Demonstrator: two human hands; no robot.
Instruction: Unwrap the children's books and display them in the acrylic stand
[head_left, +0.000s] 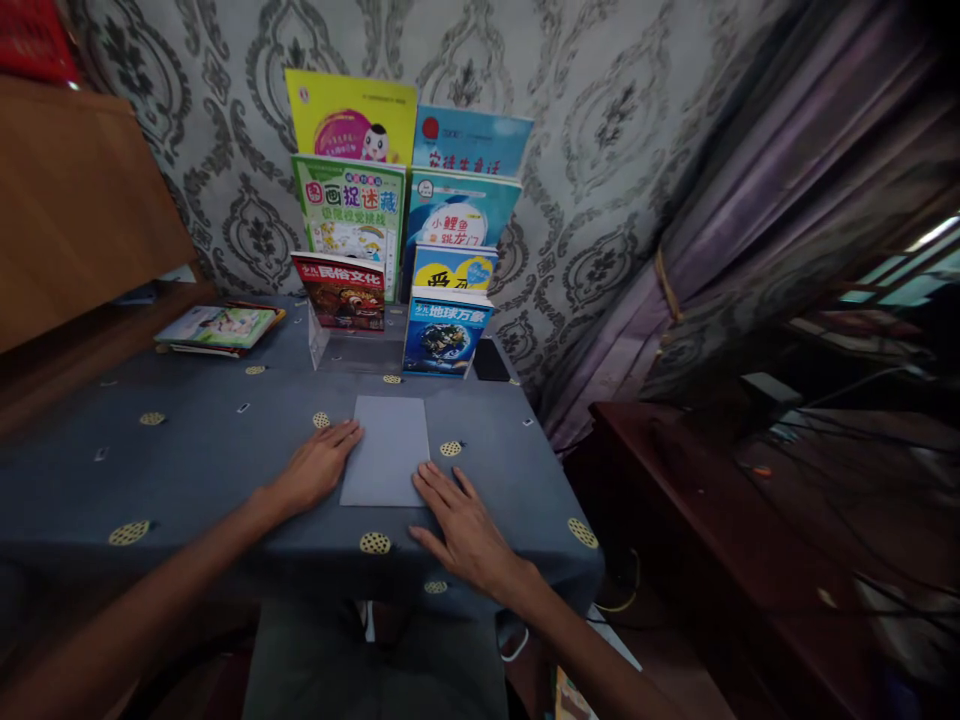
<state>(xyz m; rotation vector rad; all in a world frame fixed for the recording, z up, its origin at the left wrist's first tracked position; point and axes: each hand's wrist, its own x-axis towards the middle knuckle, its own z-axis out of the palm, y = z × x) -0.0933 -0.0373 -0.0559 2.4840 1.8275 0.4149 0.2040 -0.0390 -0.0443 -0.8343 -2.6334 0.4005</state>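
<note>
A plain pale sheet (386, 450), perhaps paper or thin card, lies flat on the table near its front edge. My left hand (319, 465) rests on the cloth with its fingertips at the sheet's left edge, the fingers stretched out and close together. On the other side, my right hand (461, 525) lies with spread fingers, its fingertips touching the lower right edge of the sheet. Neither hand grips anything. Behind the sheet stands a clear display rack (356, 352) with several upright books, among them a red book (345, 295) and a blue book with a globe (444, 338).
A blue-grey tablecloth (217, 450) with yellow pineapple prints covers the table. Several books (221, 328) lie stacked at the back left. A dark flat phone-like object (491, 360) is beside the rack. To the right stand a dark red cabinet (675, 500) with cables and a gathered curtain (660, 260).
</note>
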